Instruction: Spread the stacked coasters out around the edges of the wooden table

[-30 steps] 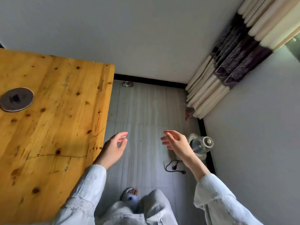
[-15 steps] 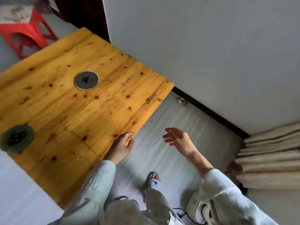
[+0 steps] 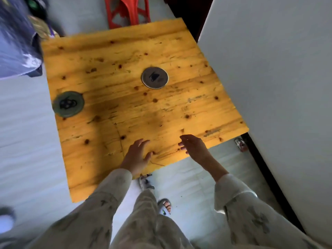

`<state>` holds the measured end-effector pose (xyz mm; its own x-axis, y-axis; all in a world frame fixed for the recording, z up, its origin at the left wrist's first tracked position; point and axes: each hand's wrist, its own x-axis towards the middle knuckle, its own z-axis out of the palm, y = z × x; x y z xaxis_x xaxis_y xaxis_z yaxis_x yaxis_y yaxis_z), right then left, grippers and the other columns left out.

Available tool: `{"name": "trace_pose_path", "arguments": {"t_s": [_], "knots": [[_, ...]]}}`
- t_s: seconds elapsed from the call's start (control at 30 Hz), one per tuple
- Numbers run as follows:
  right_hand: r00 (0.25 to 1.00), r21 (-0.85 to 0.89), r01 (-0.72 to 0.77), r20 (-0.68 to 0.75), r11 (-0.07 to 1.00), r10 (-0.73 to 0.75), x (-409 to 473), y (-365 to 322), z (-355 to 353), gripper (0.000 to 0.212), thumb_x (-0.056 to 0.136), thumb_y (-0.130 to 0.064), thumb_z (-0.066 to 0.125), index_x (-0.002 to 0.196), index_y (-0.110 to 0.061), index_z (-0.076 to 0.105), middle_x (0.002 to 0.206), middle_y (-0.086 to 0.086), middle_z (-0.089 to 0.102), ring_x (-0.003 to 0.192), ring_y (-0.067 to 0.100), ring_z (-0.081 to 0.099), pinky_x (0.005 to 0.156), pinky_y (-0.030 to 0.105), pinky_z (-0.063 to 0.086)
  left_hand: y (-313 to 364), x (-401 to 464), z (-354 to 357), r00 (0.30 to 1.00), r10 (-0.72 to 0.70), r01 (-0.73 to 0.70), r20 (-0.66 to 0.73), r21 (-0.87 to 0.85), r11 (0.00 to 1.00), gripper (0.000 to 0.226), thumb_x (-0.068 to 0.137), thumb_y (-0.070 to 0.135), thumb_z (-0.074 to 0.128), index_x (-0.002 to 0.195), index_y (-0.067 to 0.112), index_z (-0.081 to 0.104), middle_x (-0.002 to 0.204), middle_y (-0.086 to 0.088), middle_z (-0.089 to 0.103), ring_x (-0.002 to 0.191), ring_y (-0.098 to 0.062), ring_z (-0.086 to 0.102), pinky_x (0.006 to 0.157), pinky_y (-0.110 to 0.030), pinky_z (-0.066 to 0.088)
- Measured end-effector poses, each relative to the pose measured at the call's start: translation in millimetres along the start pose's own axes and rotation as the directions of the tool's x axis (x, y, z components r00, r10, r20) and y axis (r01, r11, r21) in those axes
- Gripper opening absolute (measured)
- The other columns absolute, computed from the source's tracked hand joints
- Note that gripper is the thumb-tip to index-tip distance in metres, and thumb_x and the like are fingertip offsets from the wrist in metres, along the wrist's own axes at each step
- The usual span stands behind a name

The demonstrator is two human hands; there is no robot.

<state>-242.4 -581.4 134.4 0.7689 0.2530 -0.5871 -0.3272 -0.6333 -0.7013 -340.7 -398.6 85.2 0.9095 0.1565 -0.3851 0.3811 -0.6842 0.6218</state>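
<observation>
Coasters: your grey coaster (image 3: 155,78) sits mid-bench, green coaster (image 3: 68,104) at one edge; both hands' fingers spread, holding nothing.

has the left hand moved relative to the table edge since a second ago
Yes. The left hand hung off the wooden table beside its near edge a second ago; now it lies over the tabletop, inside that edge, with its fingers spread and empty.

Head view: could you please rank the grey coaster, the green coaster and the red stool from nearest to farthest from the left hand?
From the left hand:
1. Grey coaster, mid-table, ahead.
2. Green coaster, left edge; nearly as close.
3. Red stool, beyond the table's far edge.
</observation>
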Motion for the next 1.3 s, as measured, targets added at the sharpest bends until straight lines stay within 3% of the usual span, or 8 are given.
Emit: {"name": "trace_pose_path", "arguments": {"t_s": [0.13,0.23,0.37,0.5,0.67,0.73,1.03,1.3], "knots": [[0.998,-0.114,0.056,0.012,0.992,-0.055,55.9,-26.6,6.7,0.027,0.094,-0.010,0.044,0.117,-0.003,0.058,0.111,0.023,0.066,0.088,0.024,0.055,0.074,0.036,0.042,-13.8,49.8,-13.4,0.993,-0.121,0.122,-0.014,0.064,0.990,0.068,0.087,0.031,0.051,0.142,0.024,0.012,0.154,-0.012,0.002,0.141,-0.032,0.007,0.112,-0.049,0.022],[0.997,-0.297,0.078,0.033,0.952,-0.071,89.5,-44.5,9.9,0.033,0.096,-0.018,0.043,0.126,-0.011,0.054,0.127,0.017,0.061,0.114,0.029,0.057,0.088,0.029,0.041,-18.2,81.1,-16.9,0.980,-0.196,0.189,0.024,0.170,0.967,0.086,0.083,0.040,0.056,0.140,0.033,-0.008,0.153,-0.009,-0.019,0.141,-0.033,-0.011,0.111,-0.059,0.011],[0.988,-0.423,0.154,0.080,0.893,-0.133,132.6,-61.6,12.8,0.040,0.097,-0.022,0.040,0.136,-0.010,0.043,0.139,0.014,0.050,0.128,0.027,0.047,0.102,0.032,0.038,-29.7,122.5,-21.4,0.954,-0.267,0.224,0.136,0.272,0.936,0.109,0.071,0.050,0.065,0.133,0.041,-0.025,0.147,-0.005,-0.036,0.137,-0.032,-0.025,0.106,-0.066,-0.002],[0.973,-0.568,0.228,0.113,0.791,-0.200,181.1,-73.7,22.0,0.047,0.096,-0.022,0.042,0.141,-0.010,0.034,0.146,0.015,0.040,0.135,0.031,0.035,0.110,0.042,0.033,-53.3,138.9,-21.1,0.925,-0.331,0.254,0.185,0.345,0.903,0.123,0.061,0.052,0.072,0.130,0.041,-0.029,0.146,-0.006,-0.037,0.135,-0.033,-0.028,0.104,-0.071,0.001],[0.936,-0.823,0.327,0.212,0.466,-0.281,247.1,-93.8,38.5,0.053,0.096,-0.026,0.041,0.144,-0.013,0.024,0.157,0.011,0.017,0.145,0.028,0.012,0.118,0.048,0.016,-62.4,140.6,-11.4,0.937,-0.317,0.246,0.149,0.366,0.898,0.130,0.058,0.048,0.074,0.122,0.041,-0.039,0.142,-0.005,-0.042,0.134,-0.034,-0.031,0.103,-0.074,0.003],[0.919,-0.847,0.356,0.240,0.396,-0.314,271.3,-106.5,44.9,0.057,0.095,-0.027,0.042,0.146,-0.013,0.018,0.158,0.012,0.010,0.146,0.029,0.007,0.118,0.048,0.015,-61.8,141.8,-9.7,0.936,-0.319,0.247,0.147,0.370,0.896,0.131,0.058,0.047,0.074,0.121,0.040,-0.041,0.136,-0.005,-0.046,0.133,-0.034,-0.031,0.103,-0.075,0.004],[0.895,-0.887,0.371,0.263,0.275,-0.362,319.2,-122.1,65.0,0.068,0.094,-0.038,0.044,0.147,-0.012,0.012,0.158,0.016,0.011,0.144,0.036,0.011,0.117,0.049,0.018,-63.6,141.7,-7.9,0.934,-0.334,0.260,0.127,0.397,0.880,0.130,0.059,0.045,0.073,0.121,0.038,-0.041,0.136,-0.005,-0.044,0.133,-0.034,-0.031,0.102,-0.074,0.004],[0.833,-0.848,0.502,0.422,0.168,-0.358,329.4,-120.0,37.8,0.060,0.096,-0.034,0.040,0.147,-0.012,0.016,0.158,0.013,0.010,0.145,0.031,0.011,0.117,0.043,0.022,-60.7,142.8,-10.7,0.923,-0.355,0.272,0.145,0.403,0.874,0.130,0.060,0.044,0.073,0.121,0.038,-0.041,0.136,-0.004,-0.045,0.131,-0.033,-0.034,0.101,-0.074,0.001]]}}
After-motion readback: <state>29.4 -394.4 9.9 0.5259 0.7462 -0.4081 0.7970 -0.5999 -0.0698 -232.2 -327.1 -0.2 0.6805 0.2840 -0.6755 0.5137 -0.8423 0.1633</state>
